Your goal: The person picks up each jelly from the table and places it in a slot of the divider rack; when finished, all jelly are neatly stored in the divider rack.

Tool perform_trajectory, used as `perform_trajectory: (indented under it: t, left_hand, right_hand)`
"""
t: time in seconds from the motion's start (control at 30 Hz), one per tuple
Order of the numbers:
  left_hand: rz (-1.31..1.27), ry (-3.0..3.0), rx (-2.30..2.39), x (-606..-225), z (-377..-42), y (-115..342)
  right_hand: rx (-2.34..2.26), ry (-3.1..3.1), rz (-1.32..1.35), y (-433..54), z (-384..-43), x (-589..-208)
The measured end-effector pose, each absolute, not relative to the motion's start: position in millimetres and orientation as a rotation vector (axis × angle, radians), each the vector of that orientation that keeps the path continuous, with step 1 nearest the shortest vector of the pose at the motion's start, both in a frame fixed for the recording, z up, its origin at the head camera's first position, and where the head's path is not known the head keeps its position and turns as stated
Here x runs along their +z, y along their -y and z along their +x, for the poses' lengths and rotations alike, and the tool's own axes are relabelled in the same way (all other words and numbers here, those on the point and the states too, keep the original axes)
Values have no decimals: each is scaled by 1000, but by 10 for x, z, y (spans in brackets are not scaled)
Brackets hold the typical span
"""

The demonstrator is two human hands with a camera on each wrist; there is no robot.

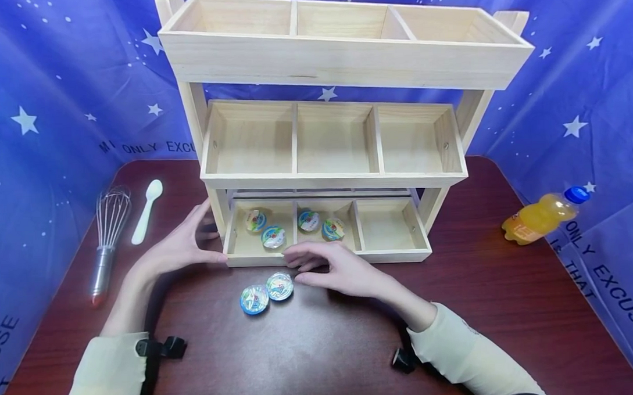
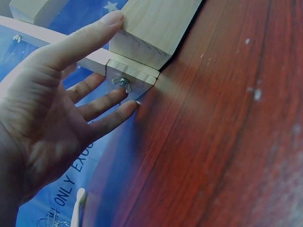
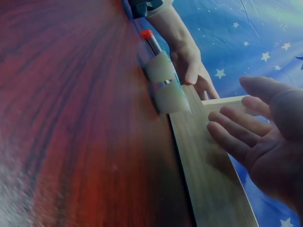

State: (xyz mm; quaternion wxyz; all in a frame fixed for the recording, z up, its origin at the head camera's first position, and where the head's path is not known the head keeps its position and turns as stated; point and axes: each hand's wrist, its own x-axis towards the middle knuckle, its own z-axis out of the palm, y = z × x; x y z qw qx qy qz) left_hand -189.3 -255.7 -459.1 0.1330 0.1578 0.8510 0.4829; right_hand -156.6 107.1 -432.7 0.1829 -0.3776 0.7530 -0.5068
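My left hand is at the left end of the wooden rack's bottom tray. Its thumb touches the tray's front corner, and the other fingers extend loosely beside the rack's leg, near a wing nut. Fingers slightly bent and holding nothing, my right hand hovers at the tray's front edge. Just left of it, two small foil-lidded cups, like jelly cups, lie on the table: a silvery one and a blue-rimmed one. Two similar cups sit in the left compartment, two more in the middle one.
Above the bottom tray are the rack's middle tray and top tray, each with three compartments. A whisk and a white spoon lie at left. At right lies an orange drink bottle. A blue starry cloth surrounds the table.
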Motion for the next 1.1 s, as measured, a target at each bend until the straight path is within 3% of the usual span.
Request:
perform_trajectory:
  t: [0.53, 1.1]
  left_hand:
    - [461, -2492, 1383, -4574, -1867, 2575]
    - [487, -2497, 1386, -4582, -1873, 2542]
  right_hand:
    - [-925, -2332, -1239, -920, -1510, -4422]
    - [-829, -2308, -1254, -773, -1529, -4484]
